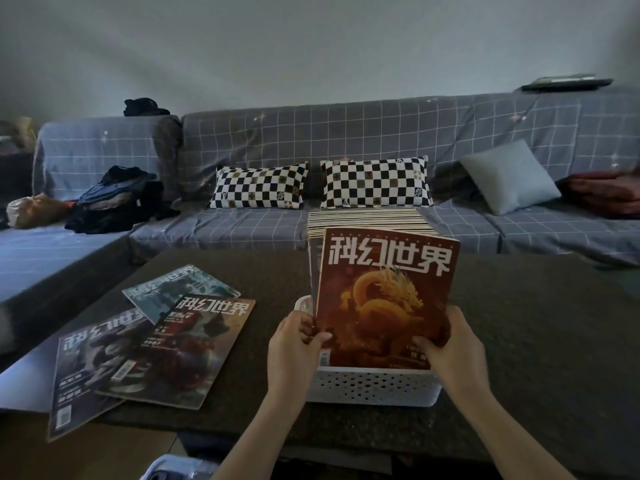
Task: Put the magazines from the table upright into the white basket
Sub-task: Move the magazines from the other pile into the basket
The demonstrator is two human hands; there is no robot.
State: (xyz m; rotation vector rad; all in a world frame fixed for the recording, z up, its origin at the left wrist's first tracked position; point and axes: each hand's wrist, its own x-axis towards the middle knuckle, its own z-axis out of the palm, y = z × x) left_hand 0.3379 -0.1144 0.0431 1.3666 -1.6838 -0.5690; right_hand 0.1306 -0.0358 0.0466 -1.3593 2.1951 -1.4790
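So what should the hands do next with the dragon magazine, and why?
Probably push the dragon magazine down until it sits in the basket. The left hand and right hand grip its lower corners, and it stands upright at the front of the row with its bottom edge just behind the basket's front wall. Three magazines wait on the table.

The red dragon magazine (384,299) standing in the basket says 科幻世界 in big white letters across the top, well above the fingertips (424,342) on its lower corners. Same 科幻世界 title on the flat magazine (194,344) off to the left of the fingers. The small print and barcodes are too blurry to read.
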